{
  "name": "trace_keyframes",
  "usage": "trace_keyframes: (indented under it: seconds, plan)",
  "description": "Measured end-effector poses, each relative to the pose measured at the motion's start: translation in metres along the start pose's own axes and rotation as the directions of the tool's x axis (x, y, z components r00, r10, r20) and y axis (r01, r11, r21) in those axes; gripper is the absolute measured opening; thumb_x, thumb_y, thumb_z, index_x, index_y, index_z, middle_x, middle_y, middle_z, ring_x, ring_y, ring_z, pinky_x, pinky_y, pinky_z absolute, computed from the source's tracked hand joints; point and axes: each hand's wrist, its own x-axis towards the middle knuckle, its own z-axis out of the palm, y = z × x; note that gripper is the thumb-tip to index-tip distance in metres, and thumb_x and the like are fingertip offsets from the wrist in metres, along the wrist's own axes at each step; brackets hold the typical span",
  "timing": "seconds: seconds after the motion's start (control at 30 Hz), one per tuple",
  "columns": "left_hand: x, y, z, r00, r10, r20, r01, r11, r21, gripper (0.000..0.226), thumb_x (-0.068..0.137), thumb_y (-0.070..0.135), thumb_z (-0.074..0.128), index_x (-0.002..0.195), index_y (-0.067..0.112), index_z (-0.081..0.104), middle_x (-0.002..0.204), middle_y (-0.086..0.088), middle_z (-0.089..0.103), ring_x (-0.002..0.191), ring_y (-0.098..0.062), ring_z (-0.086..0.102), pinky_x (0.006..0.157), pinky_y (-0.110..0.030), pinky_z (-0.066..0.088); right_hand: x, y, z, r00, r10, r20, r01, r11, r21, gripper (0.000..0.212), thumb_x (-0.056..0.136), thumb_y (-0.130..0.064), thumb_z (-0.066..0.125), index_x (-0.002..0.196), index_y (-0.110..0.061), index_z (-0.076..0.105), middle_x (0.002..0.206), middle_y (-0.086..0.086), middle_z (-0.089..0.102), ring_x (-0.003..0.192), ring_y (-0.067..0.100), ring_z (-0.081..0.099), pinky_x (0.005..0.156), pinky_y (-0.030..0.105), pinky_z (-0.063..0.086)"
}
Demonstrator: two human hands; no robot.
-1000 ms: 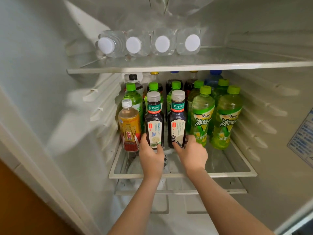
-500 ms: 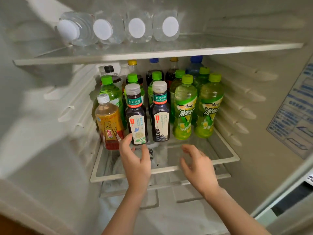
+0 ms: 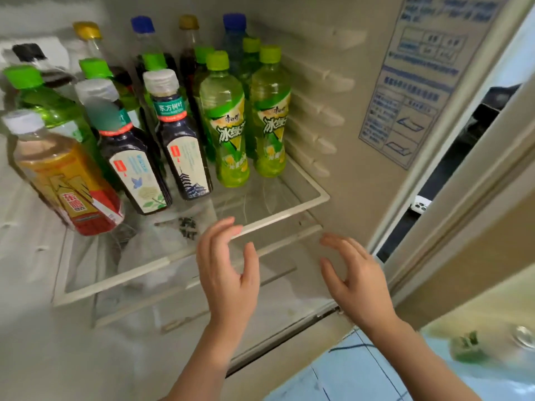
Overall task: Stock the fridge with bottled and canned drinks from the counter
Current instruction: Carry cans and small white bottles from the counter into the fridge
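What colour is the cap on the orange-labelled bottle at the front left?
White. The cap of the orange-labelled bottle shows best in the head view.

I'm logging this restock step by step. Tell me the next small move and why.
Probably turn away from the fridge and fetch another drink. Both the left hand and the right hand are open and hold nothing, apart from the bottles, and the shelf has bare glass in front of the row.

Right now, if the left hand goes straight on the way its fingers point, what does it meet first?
Probably the nearer green tea bottle at the front of the glass shelf. The left hand seems to be above the shelf's rim, but depth is unclear.
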Motion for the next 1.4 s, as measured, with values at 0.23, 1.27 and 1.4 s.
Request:
trace_keyframes:
  seconds: [0.23,1.27,1.4]
  plan:
    - [-0.083,0.029,0.028,0.887,-0.151,0.437,0.212,0.973,-0.095,0.026,0.089,0.026,0.052,0.106,0.009,0.06,0.108,0.006,0.06,0.103,-0.009,0.055,0.091,-0.018,0.04,-0.102,0.04,-0.051,0.974,0.227,-0.005,-0.227,0.974,0.012,0.022,0.087,-0.013,0.063,0.109,-0.016,0.065,0.103,-0.009,0.065,0.093,0.006,0.061,0.076,0.02,0.047]
    - [-0.646,0.324,0.054,-0.706,-0.356,0.612,-0.589,0.775,-0.229,0.026,0.089,0.035,0.05,0.07,0.019,0.043,0.073,-0.005,0.056,0.069,-0.017,0.052,0.068,-0.028,0.036,-0.93,-0.018,-0.151,-0.698,0.658,0.281,-0.475,-0.72,0.505,0.034,0.095,-0.016,0.046,0.062,-0.017,0.054,0.082,0.011,0.065,0.089,0.021,0.061,0.068,0.027,0.037]
    - [-0.719,0.387,0.085,-0.701,-0.373,0.608,-0.662,0.658,-0.36,0.035,0.096,0.029,0.045,0.081,0.0,0.056,0.116,-0.028,0.062,0.11,-0.036,0.06,0.085,-0.036,0.047,-0.977,-0.015,-0.18,-0.763,0.563,0.317,-0.276,-0.728,0.627,0.031,0.097,-0.015,0.044,0.083,-0.002,0.068,0.098,0.018,0.068,0.099,0.031,0.06,0.088,0.032,0.043]
